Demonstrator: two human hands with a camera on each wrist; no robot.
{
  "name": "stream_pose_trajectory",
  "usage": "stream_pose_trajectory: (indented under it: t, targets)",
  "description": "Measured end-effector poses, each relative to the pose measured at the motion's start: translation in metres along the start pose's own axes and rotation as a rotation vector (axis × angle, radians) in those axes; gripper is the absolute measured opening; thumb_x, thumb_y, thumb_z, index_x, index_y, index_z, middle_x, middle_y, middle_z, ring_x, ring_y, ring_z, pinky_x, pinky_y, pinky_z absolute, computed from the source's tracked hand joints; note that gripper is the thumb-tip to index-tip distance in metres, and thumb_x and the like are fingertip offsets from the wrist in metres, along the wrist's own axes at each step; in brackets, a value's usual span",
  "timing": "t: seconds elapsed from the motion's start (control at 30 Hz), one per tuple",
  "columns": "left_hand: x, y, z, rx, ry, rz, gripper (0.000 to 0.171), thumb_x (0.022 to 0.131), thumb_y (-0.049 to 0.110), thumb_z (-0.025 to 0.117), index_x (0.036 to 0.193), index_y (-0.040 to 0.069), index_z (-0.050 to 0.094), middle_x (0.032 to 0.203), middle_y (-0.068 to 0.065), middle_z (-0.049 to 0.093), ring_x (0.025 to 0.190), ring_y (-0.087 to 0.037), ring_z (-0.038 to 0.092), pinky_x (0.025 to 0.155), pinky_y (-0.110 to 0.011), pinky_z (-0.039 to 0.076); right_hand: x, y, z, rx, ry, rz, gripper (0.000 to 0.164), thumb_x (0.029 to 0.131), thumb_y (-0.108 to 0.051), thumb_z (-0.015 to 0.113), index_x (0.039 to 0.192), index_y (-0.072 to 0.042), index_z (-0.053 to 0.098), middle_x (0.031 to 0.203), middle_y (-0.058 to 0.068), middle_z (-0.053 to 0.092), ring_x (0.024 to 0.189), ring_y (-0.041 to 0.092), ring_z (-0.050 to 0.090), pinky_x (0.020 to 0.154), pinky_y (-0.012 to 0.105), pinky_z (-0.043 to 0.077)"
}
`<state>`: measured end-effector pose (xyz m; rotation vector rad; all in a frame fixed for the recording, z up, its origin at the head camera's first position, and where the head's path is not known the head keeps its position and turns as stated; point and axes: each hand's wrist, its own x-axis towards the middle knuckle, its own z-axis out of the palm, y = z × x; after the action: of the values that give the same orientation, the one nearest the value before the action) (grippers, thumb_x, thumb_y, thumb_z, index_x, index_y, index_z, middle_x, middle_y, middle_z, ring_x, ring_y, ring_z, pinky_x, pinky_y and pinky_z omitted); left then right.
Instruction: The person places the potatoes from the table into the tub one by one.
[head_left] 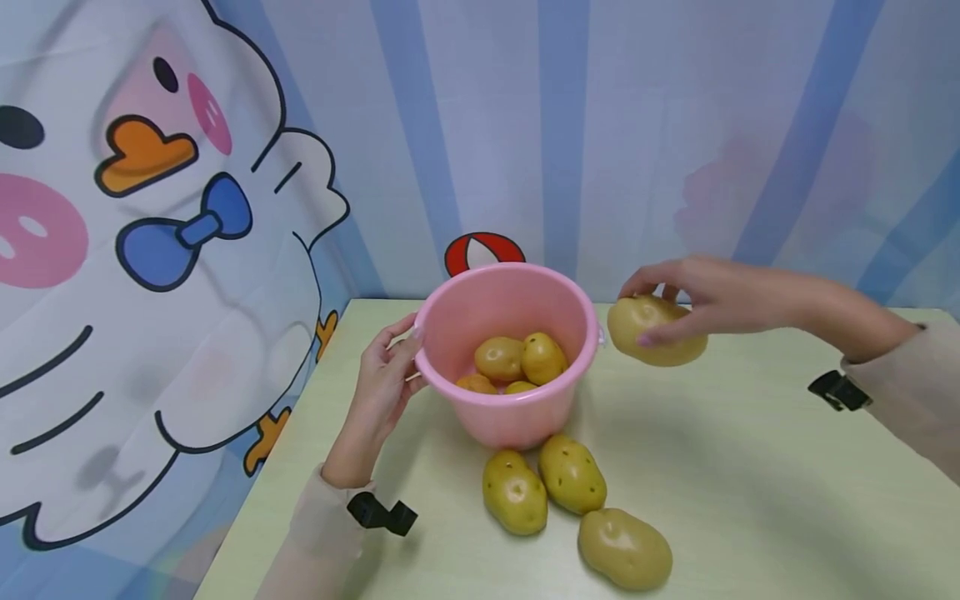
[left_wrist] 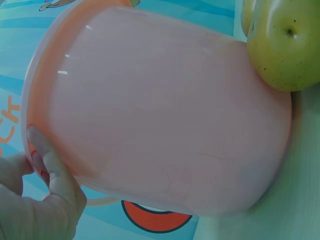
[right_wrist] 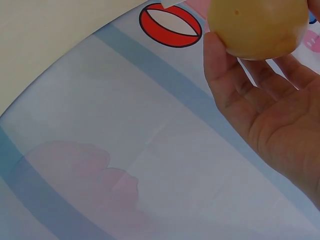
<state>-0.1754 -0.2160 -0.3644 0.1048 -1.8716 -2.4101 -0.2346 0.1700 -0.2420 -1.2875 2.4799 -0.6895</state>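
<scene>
A pink bucket (head_left: pixel 517 421) stands upright on the table with several potatoes inside, among them a spotted potato (head_left: pixel 543 358). My left hand (head_left: pixel 382 379) grips the bucket's left rim, thumb and fingers on either side of it; the left wrist view shows the same hand (left_wrist: pixel 45 195) at the rim. To the right of the bucket, above the table, my right hand (head_left: pixel 697 300) holds a smooth tan potato (head_left: pixel 656 333) between thumb and fingers. That potato (right_wrist: pixel 257 27) is partly cut off at the top of the right wrist view.
In front of the bucket lie two spotted potatoes, a left one (head_left: pixel 515 492) and a right one (head_left: pixel 572 475), and a smooth potato (head_left: pixel 625 550) nearer me. A striped blue cloth backdrop (head_left: pixel 637 125) with a cartoon bird (head_left: pixel 150 350) rises behind the pale table (head_left: pixel 750 467).
</scene>
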Motion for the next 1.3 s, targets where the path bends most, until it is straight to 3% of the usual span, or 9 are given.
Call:
stream_pose_trajectory:
  t: [0.23,0.57,0.83,1.13,1.3]
  targets:
    - [-0.002,0.000,-0.002,0.005,0.005,-0.004,0.044,0.102,0.021,0.060,0.142,0.008,0.048,0.127,-0.025,0.059,0.088,-0.021,0.070,0.072,-0.024,0.059,0.012,-0.009,-0.002,0.003,-0.007,0.002,0.046,0.091,-0.036,0.074,0.129,-0.012,0.062,0.113,-0.004,0.064,0.095,0.014,0.059,0.073,0.031,0.055]
    - [-0.004,-0.001,-0.004,0.004,0.008,-0.009,0.045,0.102,0.022,0.060,0.143,0.009,0.047,0.130,-0.025,0.058,0.088,-0.018,0.070,0.074,-0.026,0.060,0.029,-0.019,-0.002,0.014,0.007,-0.009,0.047,0.092,-0.034,0.074,0.131,-0.011,0.062,0.113,-0.004,0.064,0.094,0.015,0.059,0.070,0.032,0.056]
    - [-0.003,0.000,-0.004,-0.004,0.015,-0.008,0.044,0.102,0.021,0.060,0.142,0.009,0.048,0.120,-0.021,0.062,0.086,-0.018,0.070,0.072,-0.025,0.060,0.048,-0.029,-0.004,0.010,0.031,-0.037,0.048,0.092,-0.034,0.073,0.132,-0.010,0.062,0.114,-0.003,0.064,0.095,0.016,0.059,0.072,0.034,0.056]
    - [-0.001,-0.002,-0.002,-0.010,0.009,0.000,0.043,0.102,0.020,0.060,0.141,0.007,0.048,0.119,-0.022,0.062,0.083,-0.016,0.070,0.070,-0.023,0.059,0.065,-0.040,0.000,0.003,0.024,-0.046,0.054,0.090,-0.037,0.075,0.135,-0.010,0.060,0.115,-0.003,0.065,0.098,0.017,0.059,0.075,0.032,0.056]
    - [0.001,-0.002,-0.001,-0.004,0.006,0.003,0.044,0.101,0.021,0.060,0.141,0.008,0.048,0.119,-0.022,0.062,0.087,-0.020,0.070,0.071,-0.023,0.059,0.072,-0.044,0.003,-0.009,0.025,-0.086,0.049,0.091,-0.035,0.073,0.132,-0.010,0.062,0.114,-0.002,0.065,0.096,0.019,0.059,0.075,0.033,0.056]
